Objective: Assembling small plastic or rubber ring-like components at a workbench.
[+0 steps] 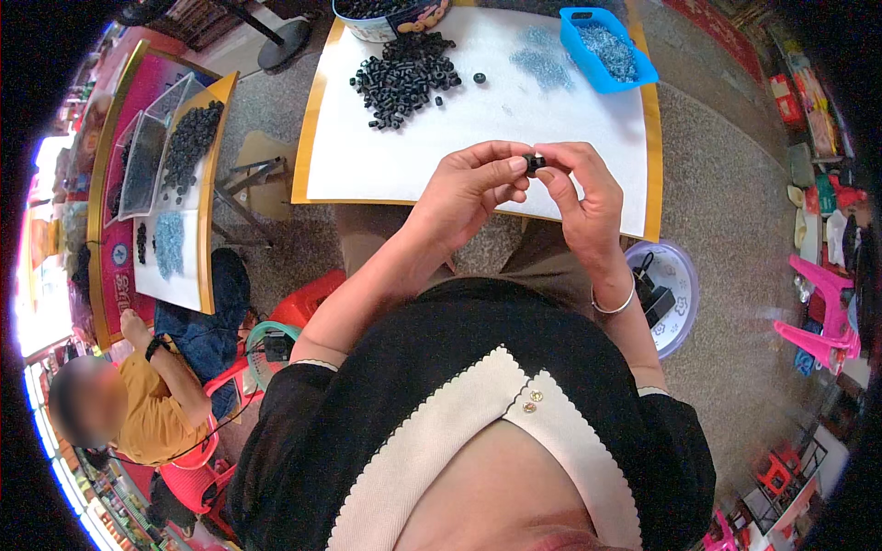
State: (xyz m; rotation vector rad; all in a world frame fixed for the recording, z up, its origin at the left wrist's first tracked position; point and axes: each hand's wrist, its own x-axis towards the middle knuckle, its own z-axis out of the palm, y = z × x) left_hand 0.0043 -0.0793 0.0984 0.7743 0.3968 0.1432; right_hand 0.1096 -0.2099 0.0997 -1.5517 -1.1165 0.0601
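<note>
1. The part (533,163) is small, black and stubby, with a pale spot at its upper edge. It is held above the near side of the table (367,174), between the two hands.
2. The left hand (473,188) pinches it between thumb and index finger, the other fingers curled in below. The right hand (588,197) grips it from the other side, also by thumb and index finger.
3. On the table's smooth white top, edged in yellow-brown, lies a heap (400,87) of short black pieces, many of them cylinder-like. A round black piece (480,78) lies apart, just right of it.
4. The tray (577,57) is glossy bright blue, with rounded corners and a slot handle; it holds tiny, glinting pale-blue bits (611,55). More such bits are strewn thinly to its left.
5. The basin (684,317), pale lilac with a flower pattern, stands low at the right; the right forearm covers part of it, and the dark things inside are hard to make out.
6. Fingertips hide most of the part, so its full shape cannot be told. The tub (372,28) behind the heap is cut off by the upper edge.
</note>
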